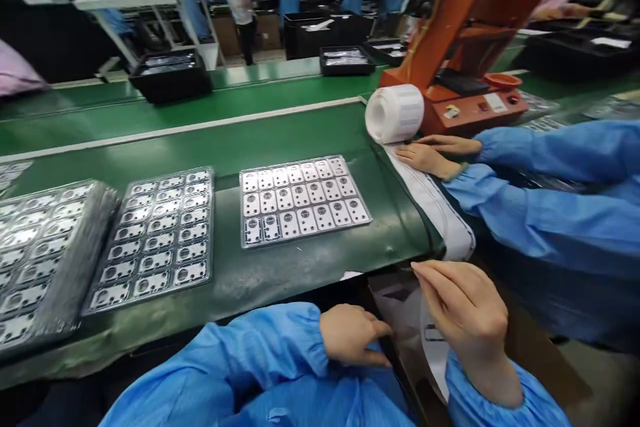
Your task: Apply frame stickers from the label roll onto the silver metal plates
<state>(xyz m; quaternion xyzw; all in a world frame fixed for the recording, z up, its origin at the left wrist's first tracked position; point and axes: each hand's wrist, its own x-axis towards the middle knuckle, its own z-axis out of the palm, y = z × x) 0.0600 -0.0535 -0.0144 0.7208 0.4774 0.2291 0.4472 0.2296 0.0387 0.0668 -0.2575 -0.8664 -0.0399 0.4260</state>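
My right hand is raised at the table's front edge, thumb and fingertips pinched together; whatever is between them is too small to make out. Low in front of my body, my left hand has its thumb and forefinger apart and holds nothing. A clear plastic tray of white rectangular pieces with dark round marks lies on the green table ahead. Near my right hand, a white label strip runs from a roll over the table edge. More of the white strip hangs below, behind my right wrist.
Another filled tray and a tall stack of trays lie to the left. A co-worker's hands rest by the label strip at right. An orange machine stands behind the roll. Black bins line the far side.
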